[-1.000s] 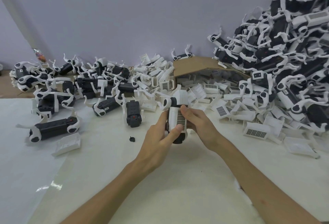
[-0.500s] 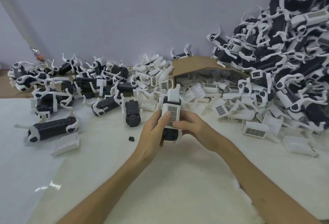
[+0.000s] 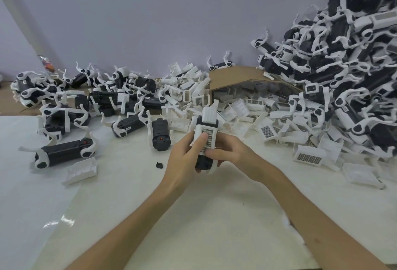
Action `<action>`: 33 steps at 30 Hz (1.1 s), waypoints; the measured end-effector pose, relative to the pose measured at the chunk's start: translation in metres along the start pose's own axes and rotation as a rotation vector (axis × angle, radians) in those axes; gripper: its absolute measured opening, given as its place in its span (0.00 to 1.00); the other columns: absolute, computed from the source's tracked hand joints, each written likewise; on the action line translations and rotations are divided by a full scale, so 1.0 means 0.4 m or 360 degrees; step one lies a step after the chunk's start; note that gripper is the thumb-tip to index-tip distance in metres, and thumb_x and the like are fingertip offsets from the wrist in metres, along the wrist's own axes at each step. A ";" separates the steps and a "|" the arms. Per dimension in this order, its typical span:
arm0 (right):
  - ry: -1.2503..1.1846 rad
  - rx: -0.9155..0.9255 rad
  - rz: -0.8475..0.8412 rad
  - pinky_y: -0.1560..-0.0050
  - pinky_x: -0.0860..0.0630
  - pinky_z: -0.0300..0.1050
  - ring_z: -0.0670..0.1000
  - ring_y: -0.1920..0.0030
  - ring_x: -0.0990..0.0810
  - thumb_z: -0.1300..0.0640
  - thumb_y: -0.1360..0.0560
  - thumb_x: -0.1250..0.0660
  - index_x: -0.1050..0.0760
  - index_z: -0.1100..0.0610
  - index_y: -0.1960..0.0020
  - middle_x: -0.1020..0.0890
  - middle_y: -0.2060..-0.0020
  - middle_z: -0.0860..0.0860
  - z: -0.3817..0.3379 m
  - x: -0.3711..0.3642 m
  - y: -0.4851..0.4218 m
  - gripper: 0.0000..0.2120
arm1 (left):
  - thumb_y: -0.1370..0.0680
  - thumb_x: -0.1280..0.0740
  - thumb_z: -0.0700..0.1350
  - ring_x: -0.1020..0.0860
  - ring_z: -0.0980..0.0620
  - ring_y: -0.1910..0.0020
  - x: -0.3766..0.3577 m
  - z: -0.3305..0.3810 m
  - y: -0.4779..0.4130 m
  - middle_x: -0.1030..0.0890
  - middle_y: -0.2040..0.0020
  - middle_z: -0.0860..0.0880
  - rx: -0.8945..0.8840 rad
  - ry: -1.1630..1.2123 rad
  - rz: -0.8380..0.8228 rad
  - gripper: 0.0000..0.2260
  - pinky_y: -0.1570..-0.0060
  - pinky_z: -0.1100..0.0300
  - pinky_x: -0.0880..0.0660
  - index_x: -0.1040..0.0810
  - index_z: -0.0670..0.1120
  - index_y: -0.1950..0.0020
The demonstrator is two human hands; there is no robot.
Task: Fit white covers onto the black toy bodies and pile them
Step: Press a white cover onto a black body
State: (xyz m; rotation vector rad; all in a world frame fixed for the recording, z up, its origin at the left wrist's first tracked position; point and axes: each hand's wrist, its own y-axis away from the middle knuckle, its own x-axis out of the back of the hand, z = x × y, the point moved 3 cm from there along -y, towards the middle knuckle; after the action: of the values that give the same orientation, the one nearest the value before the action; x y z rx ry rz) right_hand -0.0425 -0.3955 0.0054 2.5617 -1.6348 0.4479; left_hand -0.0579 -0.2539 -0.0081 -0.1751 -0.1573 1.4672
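Both hands are gripping one black toy body (image 3: 203,162) just above the desk (image 3: 214,216). The left hand (image 3: 182,160) is thumbing down its white cover (image 3: 211,136) and the right hand (image 3: 234,156) is curling round the other side. Loose covers (image 3: 247,108) are lying just beyond them, uncovered bodies (image 3: 62,153) are sitting off to the left, and the big pile (image 3: 343,65) is towering on the right.

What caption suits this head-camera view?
Left hand and right hand hold a white cover on a black toy body.

Open tabletop (image 3: 214,216) before crowded toy heaps (image 3: 354,65)
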 end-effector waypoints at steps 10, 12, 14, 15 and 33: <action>-0.0043 0.0110 0.0041 0.50 0.27 0.53 0.65 0.43 0.20 0.53 0.26 0.32 0.25 0.57 0.33 0.16 0.44 0.56 0.003 -0.002 -0.007 0.21 | 0.18 0.37 0.54 0.22 0.51 0.70 0.002 0.002 -0.002 0.17 0.65 0.47 -0.0073 -0.0009 0.0071 0.12 0.74 0.59 0.29 0.18 0.48 0.48; -0.0026 0.0114 0.0043 0.52 0.27 0.50 0.63 0.46 0.19 0.52 0.25 0.32 0.24 0.56 0.34 0.16 0.45 0.54 0.006 -0.004 -0.008 0.20 | 0.16 0.38 0.52 0.22 0.52 0.72 0.002 -0.001 -0.004 0.17 0.66 0.48 -0.0055 -0.0012 0.0078 0.12 0.74 0.60 0.30 0.19 0.47 0.49; 0.0049 0.0131 0.0064 0.56 0.26 0.42 0.56 0.52 0.18 0.49 0.24 0.32 0.22 0.54 0.39 0.15 0.49 0.50 0.008 -0.007 -0.011 0.16 | 0.16 0.39 0.52 0.23 0.53 0.73 0.003 -0.006 -0.006 0.18 0.68 0.49 0.0037 0.0047 0.0094 0.14 0.75 0.61 0.30 0.19 0.45 0.51; 0.0098 0.0136 0.0091 0.58 0.27 0.39 0.51 0.55 0.18 0.47 0.24 0.32 0.21 0.52 0.43 0.15 0.53 0.48 0.009 -0.009 -0.013 0.13 | 0.16 0.40 0.53 0.23 0.54 0.73 0.003 -0.010 -0.006 0.19 0.69 0.49 0.0109 0.0106 0.0111 0.16 0.76 0.62 0.31 0.19 0.43 0.52; -0.0100 0.0291 0.0597 0.49 0.28 0.41 0.44 0.55 0.23 0.46 0.23 0.39 0.22 0.53 0.54 0.20 0.60 0.42 0.007 0.065 -0.017 0.12 | 0.18 0.36 0.51 0.25 0.56 0.73 -0.020 0.014 0.012 0.26 0.73 0.58 0.0184 0.0088 -0.0129 0.20 0.75 0.69 0.32 0.19 0.55 0.70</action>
State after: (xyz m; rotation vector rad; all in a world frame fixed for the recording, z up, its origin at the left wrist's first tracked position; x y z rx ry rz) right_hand -0.0254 -0.4159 0.0107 2.4057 -2.2040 0.5690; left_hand -0.0643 -0.2613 -0.0038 -0.1137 -0.0339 1.3851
